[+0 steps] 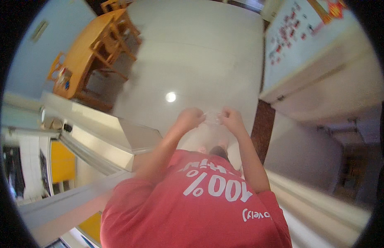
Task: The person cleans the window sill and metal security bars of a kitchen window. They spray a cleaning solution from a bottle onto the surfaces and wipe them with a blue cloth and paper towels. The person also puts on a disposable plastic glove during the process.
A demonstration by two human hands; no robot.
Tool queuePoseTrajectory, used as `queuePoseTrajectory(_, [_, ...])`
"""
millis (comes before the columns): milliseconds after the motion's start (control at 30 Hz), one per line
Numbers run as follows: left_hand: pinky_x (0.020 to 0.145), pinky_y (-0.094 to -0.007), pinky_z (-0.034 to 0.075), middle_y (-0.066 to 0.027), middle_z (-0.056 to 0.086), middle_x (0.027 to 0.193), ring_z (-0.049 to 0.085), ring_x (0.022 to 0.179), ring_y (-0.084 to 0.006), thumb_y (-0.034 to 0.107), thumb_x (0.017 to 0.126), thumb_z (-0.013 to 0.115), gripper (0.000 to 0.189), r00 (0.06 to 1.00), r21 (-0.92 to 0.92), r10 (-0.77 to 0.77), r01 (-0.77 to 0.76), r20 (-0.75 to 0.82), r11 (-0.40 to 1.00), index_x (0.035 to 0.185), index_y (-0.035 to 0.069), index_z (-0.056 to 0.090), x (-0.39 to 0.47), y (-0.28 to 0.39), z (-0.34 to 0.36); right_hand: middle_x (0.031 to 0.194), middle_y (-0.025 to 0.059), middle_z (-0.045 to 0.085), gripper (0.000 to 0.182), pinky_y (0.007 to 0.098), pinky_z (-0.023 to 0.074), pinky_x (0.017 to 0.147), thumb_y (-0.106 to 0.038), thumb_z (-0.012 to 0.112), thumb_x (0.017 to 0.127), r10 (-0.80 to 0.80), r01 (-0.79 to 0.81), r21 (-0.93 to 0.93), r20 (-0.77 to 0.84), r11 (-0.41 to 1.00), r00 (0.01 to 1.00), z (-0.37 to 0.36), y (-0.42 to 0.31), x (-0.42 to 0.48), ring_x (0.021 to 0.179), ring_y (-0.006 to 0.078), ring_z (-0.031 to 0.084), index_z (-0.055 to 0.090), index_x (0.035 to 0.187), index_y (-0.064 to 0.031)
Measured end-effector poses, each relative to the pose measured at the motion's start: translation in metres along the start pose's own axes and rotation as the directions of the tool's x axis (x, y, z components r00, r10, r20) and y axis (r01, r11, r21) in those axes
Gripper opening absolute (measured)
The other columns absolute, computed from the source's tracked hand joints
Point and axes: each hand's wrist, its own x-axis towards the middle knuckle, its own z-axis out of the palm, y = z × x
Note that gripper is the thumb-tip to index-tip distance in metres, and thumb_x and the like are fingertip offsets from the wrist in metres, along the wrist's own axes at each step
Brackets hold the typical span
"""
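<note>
Between my two hands stretches a small, clear, thin item (212,118), perhaps plastic film; blur hides its exact kind. My left hand (191,118) pinches its left side, fingers curled. Its right side is held in the curled fingers of my right hand (230,118). Both hands are in front of my red shirt (198,201), over the pale floor. My feet show partly below them.
A wooden table (86,43) with chairs (109,46) stands at the upper left. Nearer on the left is a cream cabinet or fridge-like box (102,133). A dark floor strip (262,130) and a pale door (328,77) lie to the right.
</note>
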Motion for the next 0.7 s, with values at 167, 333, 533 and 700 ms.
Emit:
queuePoseTrajectory(167, [0.068, -0.0447, 0.051, -0.0142, 0.068, 0.081, 0.066, 0.073, -0.0314, 0.033, 0.081, 0.061, 0.028, 0.924, 0.329, -0.241, 0.335, -0.297, 0.883, 0.079, 0.006, 0.069, 0.076, -0.04, -0.008, 0.06, -0.0002, 0.051, 0.03, 0.0305, 0.0372, 0.042, -0.031, 0.06, 0.086, 0.242, -0.355, 0.44, 0.293, 0.825, 0.925, 0.024, -0.022, 0.116, 0.048, 0.0136, 0.046, 0.047, 0.072, -0.0079])
queuePoseTrajectory(333, [0.069, -0.046, 0.052, -0.0127, 0.07, 0.087, 0.068, 0.084, -0.0291, 0.019, 0.082, 0.056, 0.019, 0.828, 0.257, -0.498, 0.555, -0.258, 0.791, 0.086, 0.009, 0.072, 0.134, -0.042, -0.035, 0.062, -0.0021, 0.043, 0.031, 0.0278, 0.032, 0.041, -0.033, 0.048, 0.094, -0.166, -0.907, 0.408, 0.892, -0.099, 0.42, 0.041, -0.023, 0.211, 0.046, 0.0127, 0.036, 0.04, 0.074, -0.0115])
queuePoseTrajectory(533, [0.068, -0.0441, 0.053, -0.0137, 0.07, 0.09, 0.068, 0.083, -0.0297, 0.014, 0.081, 0.053, 0.022, 0.802, 0.15, -0.574, 0.596, -0.164, 0.789, 0.089, 0.008, 0.072, 0.174, -0.016, -0.062, 0.096, 0.0049, 0.057, 0.028, 0.0286, 0.0456, 0.076, -0.029, 0.047, 0.096, 0.187, -0.56, 0.795, 0.528, 0.234, 0.828, 0.11, -0.078, 0.296, 0.086, 0.0155, 0.056, 0.055, 0.103, -0.0041])
queuePoseTrajectory(700, [0.064, -0.0425, 0.054, -0.0129, 0.07, 0.086, 0.068, 0.079, -0.0297, 0.018, 0.08, 0.053, 0.019, 0.698, 0.026, -0.623, 0.673, -0.354, 0.739, 0.082, 0.011, 0.071, 0.19, -0.068, -0.091, 0.101, 0.0045, 0.057, 0.025, 0.0287, 0.0432, 0.083, -0.01, 0.052, 0.091, -0.163, -0.324, 0.625, 0.593, 0.711, 0.788, 0.177, -0.104, 0.334, 0.091, 0.0132, 0.053, 0.055, 0.115, -0.0035])
